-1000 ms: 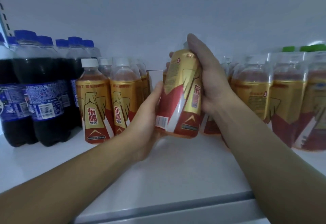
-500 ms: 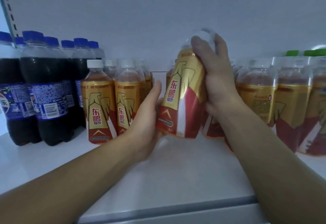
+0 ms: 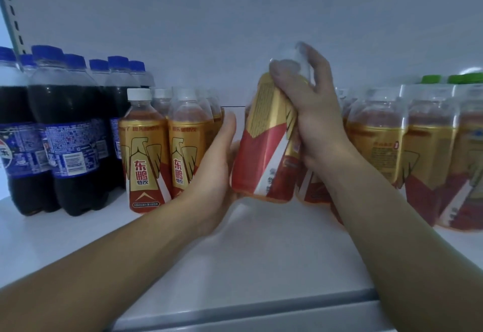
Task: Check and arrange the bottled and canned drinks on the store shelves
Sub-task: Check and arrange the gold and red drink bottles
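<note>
On a white store shelf [image 3: 261,253], seen from the wearer's head looking forward and down, two bare forearms reach in toward the middle of the row of drinks. At centre, the right hand [image 3: 313,117] has its grip closed over the shoulder and neck of a held bottle [image 3: 264,154], a clear plastic drink bottle with a gold and red label; the fingers [image 3: 285,75] wrap over the top, where the cap is blurred and hard to make out. This bottle is tilted, its top leaning to the right, and its base looks to sit just above the shelf surface. The left hand [image 3: 214,169] lies with its palm against the bottle's lower left side, the grip loose and open, thumb pointing up and clear of the label; its fingers pass behind the bottle and are hidden. Just to the left stand upright gold-labelled bottles [image 3: 146,154] of the same drink with white caps, in rows running toward the far wall, the nearest touching the back of the left hand. Farther left is a cluster of dark cola bottles [image 3: 70,133] with blue caps and blue labels. To the right of the right forearm are more wrapped bottles [image 3: 376,135] with gold and red labels, packed close together under what looks like clear film. Behind them, at the far right, green caps [image 3: 431,79] show. A slotted upright [image 3: 10,18] runs up the far left edge.
</note>
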Demonstrator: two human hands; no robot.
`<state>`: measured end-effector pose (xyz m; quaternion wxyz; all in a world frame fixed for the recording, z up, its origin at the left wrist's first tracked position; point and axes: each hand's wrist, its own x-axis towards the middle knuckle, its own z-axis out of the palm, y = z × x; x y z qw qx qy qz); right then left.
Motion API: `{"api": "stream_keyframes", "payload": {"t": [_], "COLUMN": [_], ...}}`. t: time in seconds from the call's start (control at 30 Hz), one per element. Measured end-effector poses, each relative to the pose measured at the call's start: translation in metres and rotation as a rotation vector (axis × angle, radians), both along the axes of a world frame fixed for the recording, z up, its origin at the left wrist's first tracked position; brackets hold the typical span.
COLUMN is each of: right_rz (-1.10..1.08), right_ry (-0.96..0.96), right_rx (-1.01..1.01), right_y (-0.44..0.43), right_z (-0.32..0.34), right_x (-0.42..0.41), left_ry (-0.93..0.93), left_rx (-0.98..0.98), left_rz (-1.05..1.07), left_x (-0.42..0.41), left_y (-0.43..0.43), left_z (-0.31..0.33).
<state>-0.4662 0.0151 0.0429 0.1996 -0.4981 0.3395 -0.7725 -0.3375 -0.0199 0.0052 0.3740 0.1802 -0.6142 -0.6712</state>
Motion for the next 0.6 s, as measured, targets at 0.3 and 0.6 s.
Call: {"api": "stream_keyframes", "payload": {"t": [0.3,0.6], "right_rz": [0.278,0.533], "right_ry": [-0.079,-0.139], "right_rx": [0.246,0.481], "right_y": [-0.009,0.004], "right_z": [0.000,0.005], "right_x": [-0.003,-0.010], "left_ry": [0.142,0.194], "left_rx": [0.302,0.455], "left_rz": [-0.234,-0.803], "left_x": [0.006,0.018], "left_y": [0.008,0.001], "left_z": [-0.008,-0.005]}}
